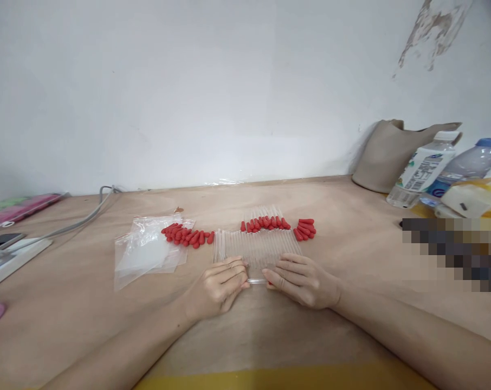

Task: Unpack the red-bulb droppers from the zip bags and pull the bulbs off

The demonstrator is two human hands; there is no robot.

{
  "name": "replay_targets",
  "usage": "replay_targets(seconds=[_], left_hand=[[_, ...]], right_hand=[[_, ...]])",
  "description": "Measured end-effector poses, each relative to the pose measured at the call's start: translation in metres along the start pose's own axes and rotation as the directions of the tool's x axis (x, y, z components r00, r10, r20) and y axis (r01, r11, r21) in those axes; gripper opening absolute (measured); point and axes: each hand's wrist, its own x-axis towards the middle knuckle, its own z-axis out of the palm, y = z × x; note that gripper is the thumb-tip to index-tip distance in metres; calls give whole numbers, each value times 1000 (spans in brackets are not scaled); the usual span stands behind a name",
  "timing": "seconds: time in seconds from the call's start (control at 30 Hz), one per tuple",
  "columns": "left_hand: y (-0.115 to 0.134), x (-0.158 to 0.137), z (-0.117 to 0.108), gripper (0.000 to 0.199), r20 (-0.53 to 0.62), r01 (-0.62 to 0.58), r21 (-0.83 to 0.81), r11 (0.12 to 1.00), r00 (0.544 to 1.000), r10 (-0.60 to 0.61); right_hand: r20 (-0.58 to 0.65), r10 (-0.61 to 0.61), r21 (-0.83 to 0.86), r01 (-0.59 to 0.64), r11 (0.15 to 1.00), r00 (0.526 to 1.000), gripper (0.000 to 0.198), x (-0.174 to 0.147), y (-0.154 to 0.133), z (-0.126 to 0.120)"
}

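My left hand (225,284) is closed in a pinch on a clear glass dropper tube (257,281) lying crosswise between my hands. At the tube's other end, my right hand (304,280) pinches a red rubber bulb, mostly hidden by the fingers. Whether the tube sits inside that bulb I cannot tell. Just beyond my fingers lies a row of clear glass tubes (256,245), side by side. Behind it, droppers with red bulbs (265,222) lie in a line. Loose red bulbs are piled left (184,235) and right (305,229) of the row.
Clear plastic bags (143,252) lie under the left pile. Farther left are a grey cable (83,221), a phone (4,241) and a pink packet (26,208). At right stand a beige bag (381,157) and two plastic bottles (422,170) (469,162). A wall rises behind the table.
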Motion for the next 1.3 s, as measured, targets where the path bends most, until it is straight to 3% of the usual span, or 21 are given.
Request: replay_targets(seconds=[0.3, 0.43, 0.53, 0.63, 0.73, 0.8, 0.87, 0.93, 1.0, 1.07, 1.17, 1.23, 1.3], left_hand=[[1, -2, -1, 12, -12, -7, -7, 1000, 1000, 7], [-3, -9, -4, 14, -20, 45, -21, 999, 999, -46], [-8, -16, -7, 15, -55, 152, 2, 988, 987, -151], [-13, -20, -8, 14, -99, 263, 69, 962, 962, -256], [-21, -22, -6, 17, -180, 362, 76, 929, 921, -344], [-29, -23, -4, 20, -227, 413, 73, 908, 893, -388], [-38, -23, -3, 25, -238, 449, 90, 889, 876, -418], [-46, -23, -2, 29, -241, 469, 110, 876, 868, -434], [-51, -21, -1, 30, -263, 476, 124, 871, 862, -434], [-52, -19, 0, 29, -298, 460, 140, 877, 864, -406], [-52, -15, 1, 29, -307, 390, 176, 904, 894, -326], [-51, -13, 1, 30, -287, 344, 196, 918, 916, -282], [-52, -13, 2, 30, -260, 311, 213, 926, 932, -253]], right_hand=[[10, -21, 15, 21, 1000, 1000, 26, 2, -3, -7], [-16, -11, -6, 11, 1000, 1000, 28, -4, 3, -15], [-60, 127, -23, -128, 991, 990, 34, -14, 16, -22], [-138, 347, -61, -357, 932, 928, 31, -25, 32, -25], [-207, 596, -115, -624, 773, 776, 22, -32, 47, -26], [-216, 774, -93, -801, 591, 595, 24, -38, 57, -27], [-217, 904, -2, -926, 378, 369, 33, -46, 69, -28], [-211, 962, 162, -965, 207, 172, 42, -56, 82, -27], [-166, 985, 314, -945, 88, 37, 40, -66, 94, -26], [-104, 993, 412, -911, -7, -54, 35, -73, 101, -24], [-34, 989, 508, -855, -109, -146, 29, -76, 104, -19], [-9, 987, 555, -822, -127, -159, 25, -75, 103, -16], [6, 991, 572, -812, -111, -131, 23, -76, 102, -13]])
